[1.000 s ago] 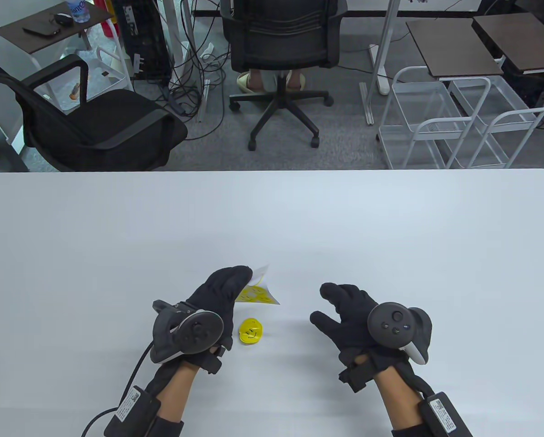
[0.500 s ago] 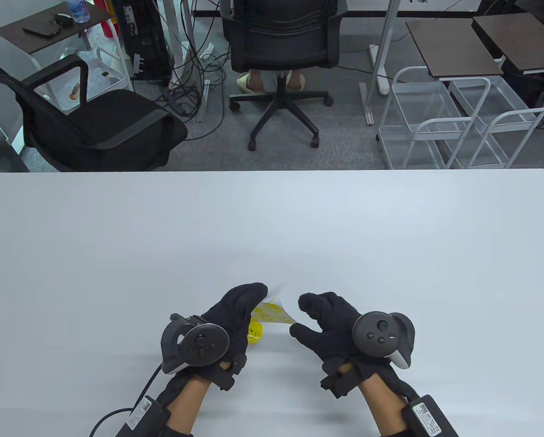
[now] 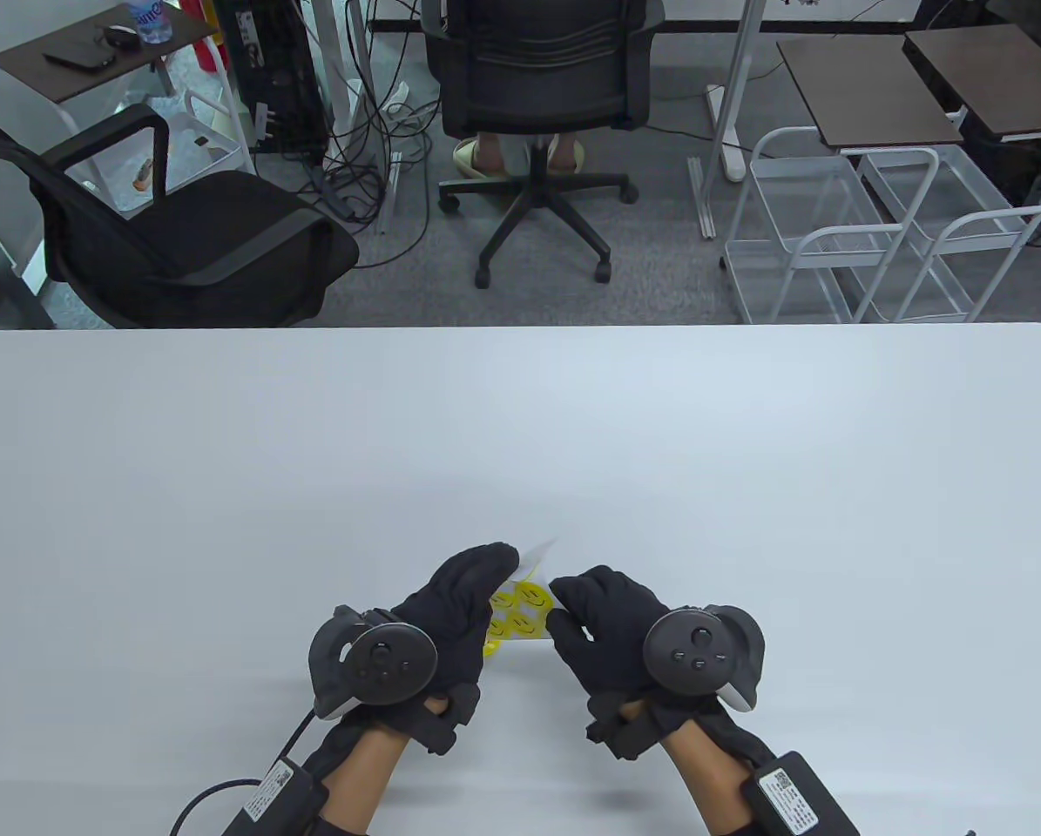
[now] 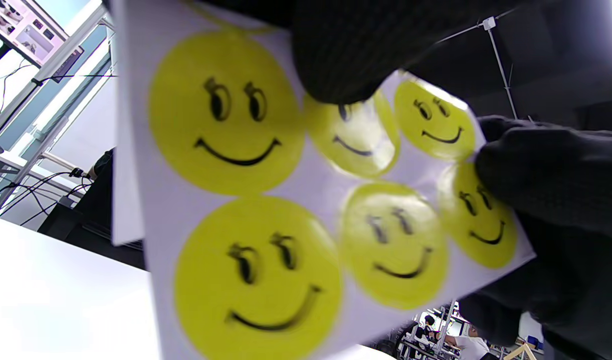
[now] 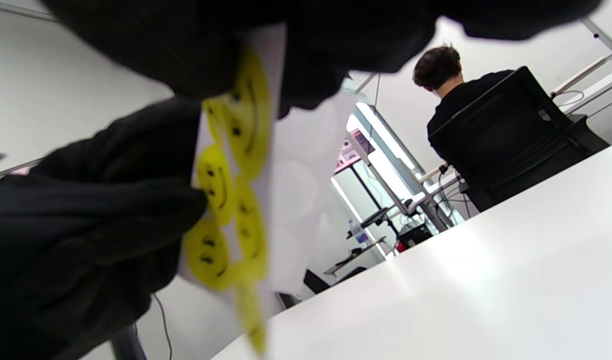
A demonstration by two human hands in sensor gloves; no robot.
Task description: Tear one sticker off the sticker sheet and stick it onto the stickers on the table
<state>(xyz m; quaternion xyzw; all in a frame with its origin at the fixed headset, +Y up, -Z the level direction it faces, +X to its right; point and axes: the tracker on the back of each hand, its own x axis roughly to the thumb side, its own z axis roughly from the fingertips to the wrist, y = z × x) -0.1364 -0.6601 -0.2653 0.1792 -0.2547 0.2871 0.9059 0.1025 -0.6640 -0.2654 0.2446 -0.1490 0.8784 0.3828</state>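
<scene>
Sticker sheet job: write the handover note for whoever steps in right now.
Left hand: holds the sticker sheet up off the table, thumb on its face.
Right hand: fingers touch the sheet's right edge at a smiley; whether they grip it I cannot tell.
Sheet: six yellow smileys visible in the left wrist view, none visibly lifted.
Stickers on the table: hidden behind the hands.
Done: sheet picked up.
Left: peel one smiley, press it onto those stickers.

no text can be read; the labels on the wrist units (image 3: pixel 273 789) are too small.
</scene>
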